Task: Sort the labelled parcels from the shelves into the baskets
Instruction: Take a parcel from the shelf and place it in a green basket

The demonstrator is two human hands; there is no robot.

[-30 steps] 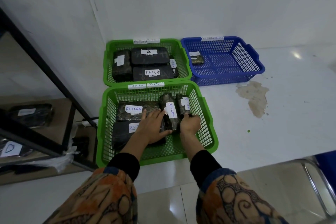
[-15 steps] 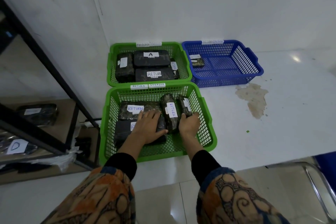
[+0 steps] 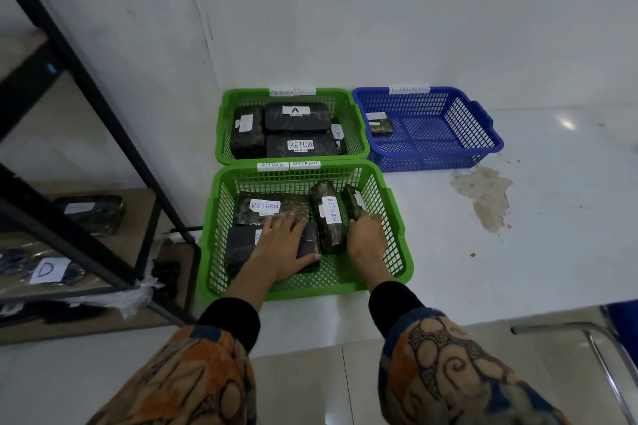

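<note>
The near green basket (image 3: 400, 238), tagged RETURN and OVERDUE, holds several dark wrapped parcels. My left hand (image 3: 281, 245) lies flat, fingers spread, on the front left parcel (image 3: 241, 247). Behind it lies a parcel labelled RETURN (image 3: 272, 207). Another RETURN parcel (image 3: 328, 217) stands on edge in the middle. My right hand (image 3: 367, 235) grips the lower end of a thin parcel (image 3: 354, 202) leaning by the basket's right wall. The far green basket (image 3: 359, 134) holds several parcels, one marked A (image 3: 297, 115). The blue basket (image 3: 476, 134) holds one small parcel (image 3: 379, 124).
A black metal shelf frame (image 3: 103, 121) stands at the left, with more wrapped parcels on its wooden boards, one labelled D (image 3: 45, 271). A stained patch (image 3: 486, 193) marks the white surface right of the baskets. A chrome chair frame (image 3: 600, 348) sits at the lower right.
The camera has tilted up slightly. Both hands stay in the near green basket; the right hand has slid a little along the thin parcel.
</note>
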